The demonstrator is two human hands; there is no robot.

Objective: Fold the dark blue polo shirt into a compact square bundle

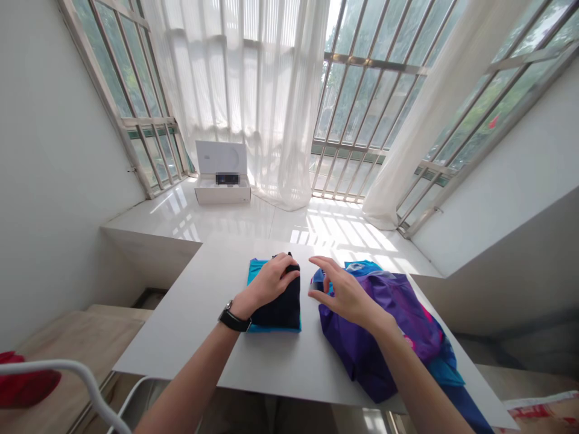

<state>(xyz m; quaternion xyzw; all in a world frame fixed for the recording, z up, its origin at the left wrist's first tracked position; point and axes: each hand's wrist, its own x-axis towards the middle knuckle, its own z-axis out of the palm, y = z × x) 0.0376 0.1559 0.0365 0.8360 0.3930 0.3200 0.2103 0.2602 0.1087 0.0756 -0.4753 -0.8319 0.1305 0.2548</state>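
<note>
A black folded garment [283, 310] lies flat on a turquoise folded garment [271, 330], forming a neat stack on the white table. My left hand [274, 278], with a dark watch on its wrist, rests on top of this stack. Its fingers are curled in at the far right corner of the black cloth, thumb close to them. Between the stack and a loose heap of clothes, my right hand [341, 292] is open, thumb and fingers spread and pointing left, with nothing in it. That heap has a crumpled purple garment [393, 301] uppermost, with blue pieces [446, 369] showing beneath.
The white table [181, 337] meets a glossy window ledge [271, 220]. An open white box [222, 194] stands on the ledge. Sheer curtains [289, 120] hang before barred windows. A white chair frame [85, 380] and a red item [36, 386] are at the lower left.
</note>
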